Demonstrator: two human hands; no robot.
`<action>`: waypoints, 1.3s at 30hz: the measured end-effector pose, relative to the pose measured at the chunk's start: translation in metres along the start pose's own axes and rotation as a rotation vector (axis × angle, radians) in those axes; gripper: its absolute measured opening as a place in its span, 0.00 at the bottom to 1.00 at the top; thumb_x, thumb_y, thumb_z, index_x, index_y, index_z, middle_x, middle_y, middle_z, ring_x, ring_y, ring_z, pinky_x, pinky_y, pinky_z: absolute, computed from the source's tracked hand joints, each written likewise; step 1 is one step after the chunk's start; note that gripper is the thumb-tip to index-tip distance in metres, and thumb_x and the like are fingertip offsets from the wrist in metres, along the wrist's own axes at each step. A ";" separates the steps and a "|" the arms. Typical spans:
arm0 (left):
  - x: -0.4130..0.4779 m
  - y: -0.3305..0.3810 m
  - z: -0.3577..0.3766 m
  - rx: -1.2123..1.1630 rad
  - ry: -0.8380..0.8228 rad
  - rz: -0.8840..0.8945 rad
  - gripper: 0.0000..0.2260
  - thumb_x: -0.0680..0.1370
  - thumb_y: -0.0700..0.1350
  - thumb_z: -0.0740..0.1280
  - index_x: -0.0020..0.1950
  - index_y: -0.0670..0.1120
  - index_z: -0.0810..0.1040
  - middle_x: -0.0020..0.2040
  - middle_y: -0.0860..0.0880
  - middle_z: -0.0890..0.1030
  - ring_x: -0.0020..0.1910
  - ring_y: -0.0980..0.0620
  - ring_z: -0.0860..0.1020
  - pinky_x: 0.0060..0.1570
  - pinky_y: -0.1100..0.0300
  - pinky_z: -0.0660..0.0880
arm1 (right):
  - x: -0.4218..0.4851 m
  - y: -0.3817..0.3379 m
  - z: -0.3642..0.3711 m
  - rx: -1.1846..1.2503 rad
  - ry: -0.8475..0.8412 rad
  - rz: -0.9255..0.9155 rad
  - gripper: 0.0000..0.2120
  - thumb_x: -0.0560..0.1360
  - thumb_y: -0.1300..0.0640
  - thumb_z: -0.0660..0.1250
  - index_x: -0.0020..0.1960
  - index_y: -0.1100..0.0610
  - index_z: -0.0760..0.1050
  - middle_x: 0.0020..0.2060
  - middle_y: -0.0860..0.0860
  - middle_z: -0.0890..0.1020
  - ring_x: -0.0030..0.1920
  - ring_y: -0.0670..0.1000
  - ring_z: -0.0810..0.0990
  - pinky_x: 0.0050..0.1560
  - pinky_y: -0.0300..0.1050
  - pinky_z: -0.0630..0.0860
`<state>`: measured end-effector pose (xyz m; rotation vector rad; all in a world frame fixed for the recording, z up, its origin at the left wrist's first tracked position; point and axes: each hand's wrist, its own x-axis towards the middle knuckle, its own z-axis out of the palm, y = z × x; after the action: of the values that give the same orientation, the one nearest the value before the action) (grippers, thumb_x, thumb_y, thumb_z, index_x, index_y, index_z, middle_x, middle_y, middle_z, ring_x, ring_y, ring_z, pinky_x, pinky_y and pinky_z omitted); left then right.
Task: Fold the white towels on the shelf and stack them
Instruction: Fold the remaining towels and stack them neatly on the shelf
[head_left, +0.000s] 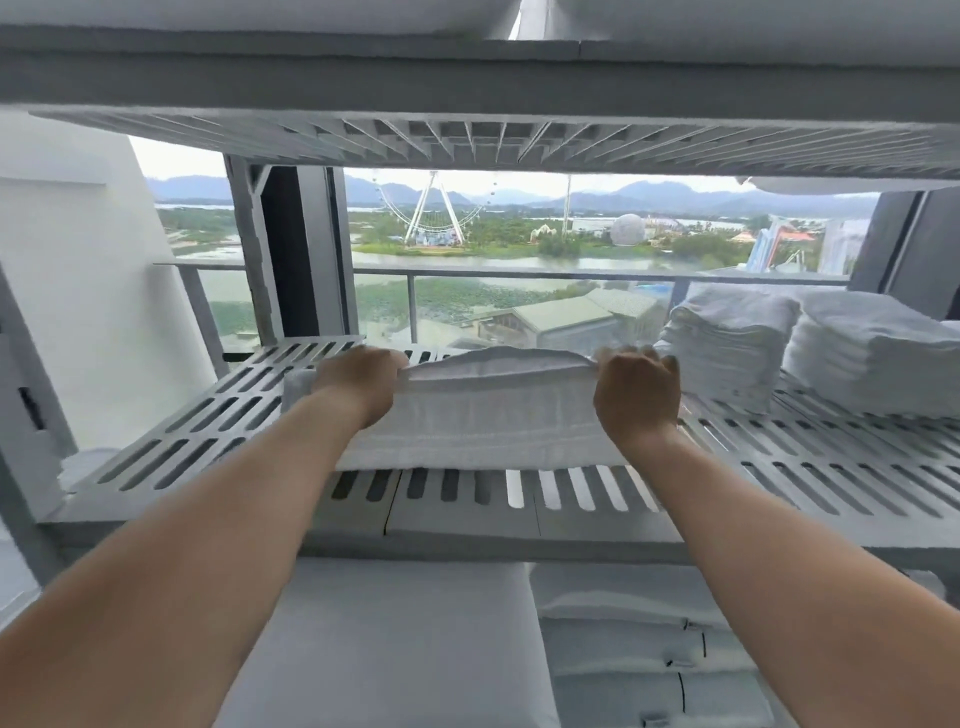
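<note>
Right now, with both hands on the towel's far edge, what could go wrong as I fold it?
1. The left hand pinches the white towel inward of its left end, so that loose end may trail and fold crooked.
2. The right hand grips close beside the nearer towel stack; a sideways move could nudge it.
3. The towel's near edge lies toward the front of the slotted shelf; pulling may drag it off.

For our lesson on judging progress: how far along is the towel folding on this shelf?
Done: two stacks of folded towels stand at the right end of the slatted shelf. In hand: the left hand and right hand grip the far edge of one towel lying on the shelf, mid-fold. Left: finish that fold and add it to a stack.
</note>
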<state>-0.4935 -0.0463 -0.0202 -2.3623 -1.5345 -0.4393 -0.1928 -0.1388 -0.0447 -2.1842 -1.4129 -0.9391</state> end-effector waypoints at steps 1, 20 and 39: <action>0.014 -0.004 0.007 -0.004 -0.044 0.007 0.16 0.77 0.32 0.55 0.44 0.52 0.74 0.43 0.50 0.78 0.41 0.48 0.75 0.39 0.54 0.70 | 0.009 -0.003 0.011 -0.028 -0.036 0.000 0.14 0.74 0.65 0.58 0.51 0.55 0.80 0.43 0.53 0.83 0.49 0.57 0.80 0.53 0.51 0.70; 0.098 -0.014 0.108 -0.435 -0.186 0.251 0.06 0.80 0.53 0.67 0.47 0.53 0.75 0.45 0.55 0.78 0.45 0.55 0.77 0.47 0.59 0.76 | 0.060 -0.009 0.117 0.211 -0.405 -0.119 0.15 0.80 0.43 0.60 0.46 0.54 0.77 0.42 0.54 0.83 0.46 0.57 0.81 0.49 0.50 0.78; 0.095 0.132 0.084 -0.478 -0.153 0.274 0.15 0.81 0.48 0.60 0.68 0.53 0.72 0.69 0.50 0.74 0.63 0.50 0.75 0.65 0.46 0.73 | 0.086 0.048 0.141 0.295 -0.622 -0.066 0.27 0.80 0.35 0.52 0.33 0.53 0.70 0.35 0.51 0.78 0.45 0.57 0.77 0.42 0.49 0.70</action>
<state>-0.3277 0.0147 -0.0678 -2.9833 -1.2372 -0.6277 -0.0792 -0.0146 -0.0817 -2.2983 -1.7558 -0.0311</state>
